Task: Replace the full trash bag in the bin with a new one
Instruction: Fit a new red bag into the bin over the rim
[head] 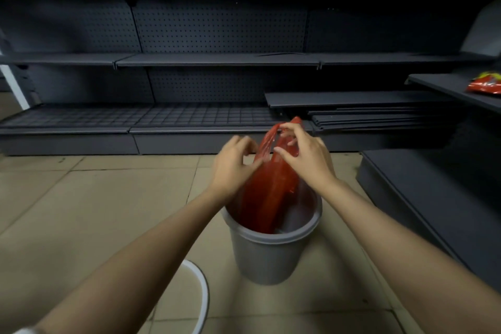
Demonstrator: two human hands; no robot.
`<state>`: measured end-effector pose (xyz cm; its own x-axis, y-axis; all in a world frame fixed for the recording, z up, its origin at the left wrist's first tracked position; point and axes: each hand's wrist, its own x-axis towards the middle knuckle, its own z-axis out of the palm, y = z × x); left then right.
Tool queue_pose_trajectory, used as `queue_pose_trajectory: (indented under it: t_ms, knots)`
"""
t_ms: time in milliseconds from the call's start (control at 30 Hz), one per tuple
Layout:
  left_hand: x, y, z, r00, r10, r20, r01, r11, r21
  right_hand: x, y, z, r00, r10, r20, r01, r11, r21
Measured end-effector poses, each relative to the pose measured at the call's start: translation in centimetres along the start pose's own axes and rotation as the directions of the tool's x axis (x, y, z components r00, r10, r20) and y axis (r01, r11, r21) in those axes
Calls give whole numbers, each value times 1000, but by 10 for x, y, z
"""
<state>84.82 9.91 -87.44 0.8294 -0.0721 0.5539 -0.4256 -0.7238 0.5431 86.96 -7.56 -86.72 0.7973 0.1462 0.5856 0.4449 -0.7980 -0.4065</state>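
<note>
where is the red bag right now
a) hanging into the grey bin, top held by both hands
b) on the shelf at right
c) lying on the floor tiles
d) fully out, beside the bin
a: the red bag dips inside the bin, its top pinched by the left hand and right hand.

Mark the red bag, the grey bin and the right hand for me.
red bag (pixel 267 192), head view: on the middle of its bunched plastic.
grey bin (pixel 267 260), head view: on the outer front wall.
right hand (pixel 309 156), head view: on the back of the hand.
</note>
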Motion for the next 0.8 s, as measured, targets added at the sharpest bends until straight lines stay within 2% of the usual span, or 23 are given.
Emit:
queue_pose_trajectory:
  t_ms: [67,133,200,300,367,500,600,700,800]
  knots:
    - [7,3,0,999,-10,-44,11,1000,3,-3,3,3,999,34,12,-34,999,17]
    - [9,4,4,1000,-1,-30,1,1000,-3,-4,6,6,996,91,-24,-90,995,31]
    - [8,8,11,1000,-7,1,7,1000,-23,-3,12,7,973,223,-60,-222,975,29]
    - [8,15,18,1000,7,15,-6,999,-38,-5,24,11,891,454,32,-455,887,76]
    - [7,18,22,999,35,27,-34,999,-39,-10,29,13,883,461,92,-467,882,64]
    - [10,23,21,997,76,2,-76,997,9,-15,19,10,953,296,63,-300,951,71]
    - [16,30,16,990,133,-49,-130,990,47,-13,6,8,993,56,101,-58,998,12]
    - [20,36,13,982,178,-61,-169,977,128,-12,-2,6,971,-147,188,166,982,-90]
    - [17,29,10,998,53,-16,-50,987,154,-9,1,-1,953,-234,194,258,960,-107]
